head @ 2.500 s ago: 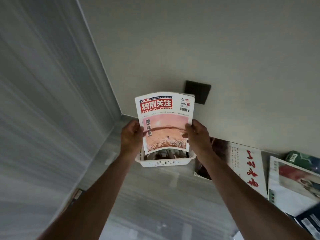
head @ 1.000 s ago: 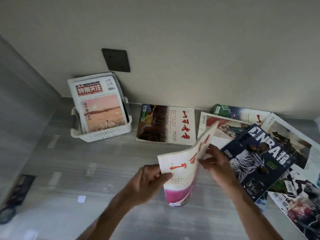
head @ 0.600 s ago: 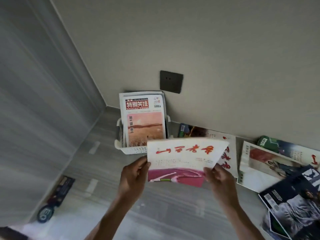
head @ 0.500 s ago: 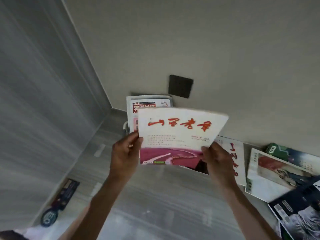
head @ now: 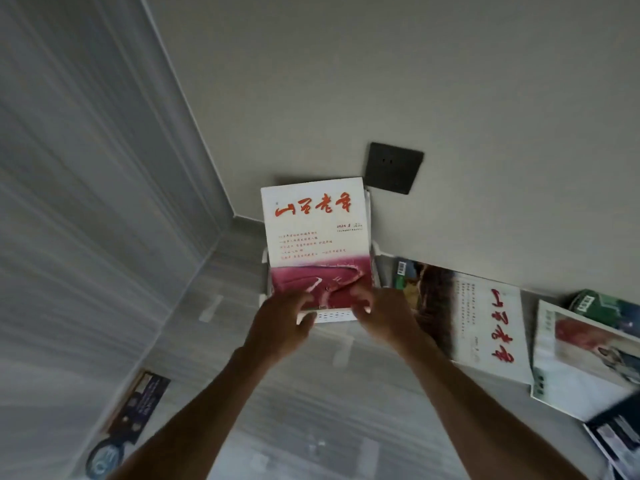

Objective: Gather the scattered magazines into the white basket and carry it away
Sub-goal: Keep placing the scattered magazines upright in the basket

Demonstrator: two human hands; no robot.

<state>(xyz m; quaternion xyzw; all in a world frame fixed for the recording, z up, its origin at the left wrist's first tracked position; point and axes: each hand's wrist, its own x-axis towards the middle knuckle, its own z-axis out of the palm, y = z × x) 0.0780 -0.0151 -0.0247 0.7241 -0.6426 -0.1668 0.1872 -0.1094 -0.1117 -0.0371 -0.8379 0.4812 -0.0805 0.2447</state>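
A white magazine with red calligraphy (head: 315,237) stands upright in the white basket (head: 334,315), which sits on the grey floor (head: 242,393) at the far wall, just below a dark wall plate (head: 394,167). Both hands meet its lower edge — the left hand (head: 280,329) at the near left corner, the right hand (head: 384,318) at the near right. Motion blur hides the fingers; whether they grip or merely touch, I cannot tell. To the right, a matching magazine (head: 485,320) lies flat — beyond it, more magazines (head: 588,355) overlap.

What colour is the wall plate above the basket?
Black, or very dark grey: the wall plate, seen in the head view.
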